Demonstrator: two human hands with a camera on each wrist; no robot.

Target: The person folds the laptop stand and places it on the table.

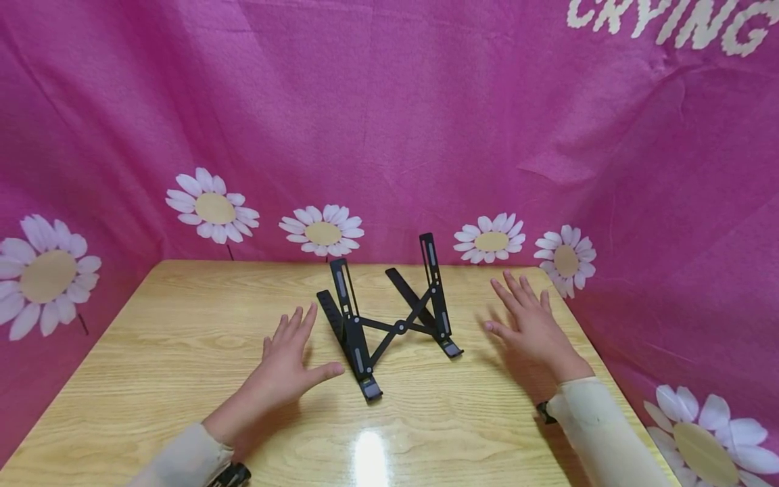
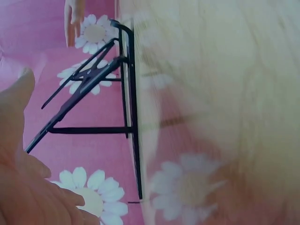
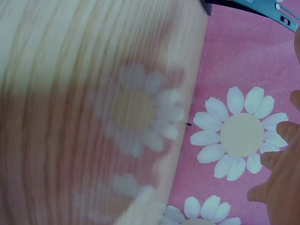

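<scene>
A black folding laptop stand (image 1: 399, 327) stands opened out on the wooden table, its two slotted arms raised and joined by a crossed brace. To its left hovers my left hand (image 1: 286, 368), fingers spread, the thumb reaching toward the stand's near foot. My right hand (image 1: 532, 331) is spread on the other side, apart from the stand and holding nothing. Seen from the left wrist, the stand (image 2: 89, 89) shows in profile beyond the left palm (image 2: 28, 187). The right wrist view catches only a corner of the stand (image 3: 262, 7) above the right fingers (image 3: 283, 159).
The glossy wood table (image 1: 152, 379) ends at a pink cloth backdrop (image 1: 377, 135) printed with white daisies. The cloth also hangs along the left and right sides. Black straps show at both sleeve cuffs, and a light glare lies on the table's front.
</scene>
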